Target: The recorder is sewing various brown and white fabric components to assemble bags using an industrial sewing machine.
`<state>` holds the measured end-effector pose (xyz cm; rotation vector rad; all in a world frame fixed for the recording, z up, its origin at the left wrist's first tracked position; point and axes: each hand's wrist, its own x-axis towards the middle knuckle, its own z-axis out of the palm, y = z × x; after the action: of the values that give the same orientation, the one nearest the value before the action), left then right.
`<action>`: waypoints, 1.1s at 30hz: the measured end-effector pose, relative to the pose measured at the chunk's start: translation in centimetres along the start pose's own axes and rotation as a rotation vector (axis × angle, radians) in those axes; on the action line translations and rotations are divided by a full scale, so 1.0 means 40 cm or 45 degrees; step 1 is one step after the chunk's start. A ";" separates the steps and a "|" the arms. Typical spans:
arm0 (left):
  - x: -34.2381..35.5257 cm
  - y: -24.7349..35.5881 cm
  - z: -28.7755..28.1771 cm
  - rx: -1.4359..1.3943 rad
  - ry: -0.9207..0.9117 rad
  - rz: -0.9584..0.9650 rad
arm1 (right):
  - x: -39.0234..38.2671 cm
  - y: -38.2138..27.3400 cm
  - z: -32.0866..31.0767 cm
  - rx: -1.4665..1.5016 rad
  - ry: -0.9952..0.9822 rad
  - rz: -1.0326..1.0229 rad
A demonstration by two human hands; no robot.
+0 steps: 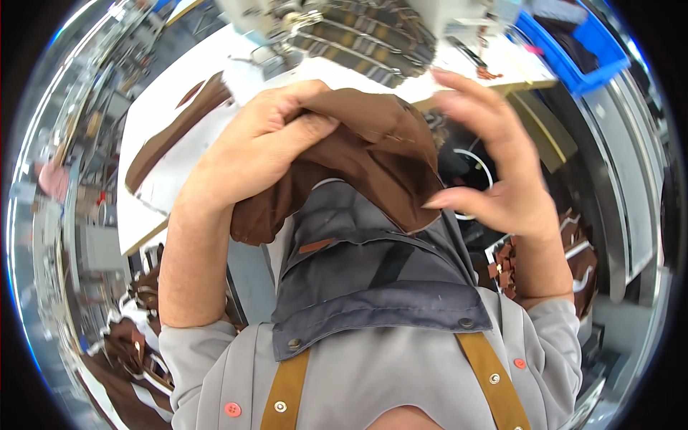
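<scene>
A piece of brown cloth [380, 154], folded and creased, hangs in front of my apron [380, 251]. My left hand [247, 147] grips its upper left part, with the thumb on top and the fingers partly hidden behind the fold. On the other side, my right hand [505, 168] is open, its fingers and thumb spread and a little blurred. The right thumb tip is close to the cloth's right edge; I cannot tell whether they touch.
A white worktable [158, 107] carries a long brown cloth strip [175, 132]. Striped fabric [365, 39] lies beside a pale machine at the back. A blue bin [570, 61] with dark contents stands back right. Brown cloth [125, 351] is heaped lower left; small reddish-brown pieces [506, 266] lie at right.
</scene>
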<state>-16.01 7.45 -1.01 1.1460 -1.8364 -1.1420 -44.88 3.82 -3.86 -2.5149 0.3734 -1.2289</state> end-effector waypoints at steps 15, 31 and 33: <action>-0.374 -0.169 -0.085 0.357 0.911 -0.190 | 0.164 0.102 0.187 0.608 0.099 -0.008; -0.556 -0.256 -0.135 -0.848 1.263 -0.197 | 0.213 0.113 0.317 1.315 -0.356 -0.078; -0.563 -0.267 -0.116 -0.712 1.280 -0.404 | 0.204 0.110 0.348 1.424 -0.384 0.097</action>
<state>0.06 24.26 -11.15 1.3270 -0.5454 -0.8831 -29.34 -0.87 -7.83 -1.6215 -0.2485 -0.6804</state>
